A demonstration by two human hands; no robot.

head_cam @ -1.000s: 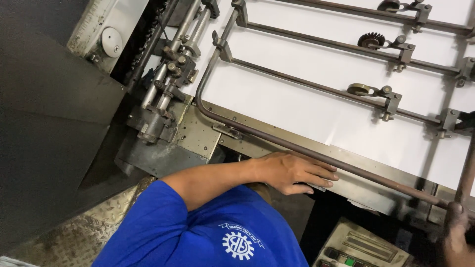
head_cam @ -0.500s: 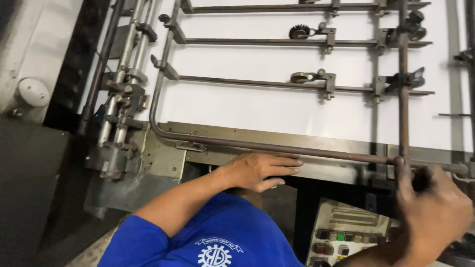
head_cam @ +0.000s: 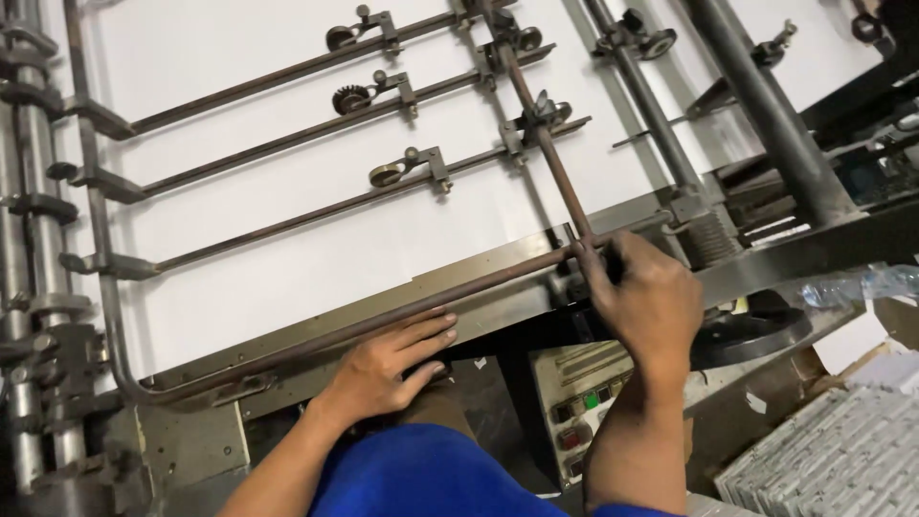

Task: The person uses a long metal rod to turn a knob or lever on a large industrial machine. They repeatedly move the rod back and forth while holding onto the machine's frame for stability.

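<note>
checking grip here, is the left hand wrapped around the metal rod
No, the left hand lies flat with fingers stretched along the machine's front edge below the rod; only the right hand grips it.

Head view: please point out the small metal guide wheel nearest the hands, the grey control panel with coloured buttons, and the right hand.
small metal guide wheel (head_cam: 387,175), head view, on its round rim.
grey control panel with coloured buttons (head_cam: 567,402), head view, on its front face.
right hand (head_cam: 639,297), head view, on its back, closed on the rusty rod.

Stacked white paper bundles (head_cam: 842,450) and a plastic bottle (head_cam: 862,284) beside a dark floor.
</note>
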